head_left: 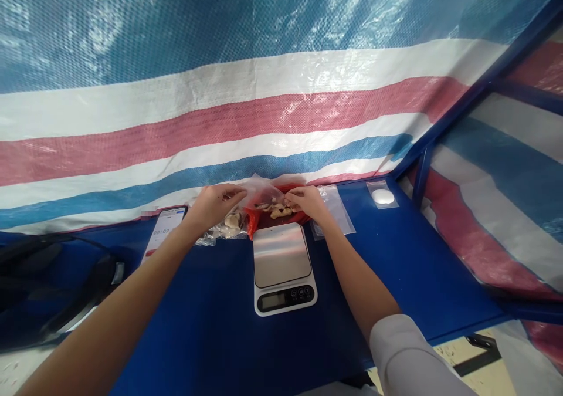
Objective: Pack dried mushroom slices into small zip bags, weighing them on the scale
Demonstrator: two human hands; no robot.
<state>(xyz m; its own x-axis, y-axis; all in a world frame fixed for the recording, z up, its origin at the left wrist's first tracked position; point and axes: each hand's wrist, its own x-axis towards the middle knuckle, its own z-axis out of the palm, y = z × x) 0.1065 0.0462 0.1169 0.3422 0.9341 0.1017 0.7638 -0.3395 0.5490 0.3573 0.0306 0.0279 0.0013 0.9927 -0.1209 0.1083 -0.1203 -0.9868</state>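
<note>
My left hand [215, 205] pinches the left edge of a clear plastic bag [255, 189]. The bag is held over a red plastic bag [251, 223] that lies behind the scale, and pale brown, irregular lumps [281, 212] show in the red bag. At the right side of these lumps, the fingers of my right hand [308, 202] are pressed together; what they grip is too small to make out. Just in front of both hands sits a white kitchen scale [284, 267] with a bare steel plate.
Filled clear bags [229, 226] lie left of the red bag, near a phone [165, 229] showing a timer. Flat clear bags [336, 211] and a bagged white round object [383, 196] lie right. Black straps [94, 290] lie far left. Striped sheeting [246, 108] rises behind the blue table [413, 267].
</note>
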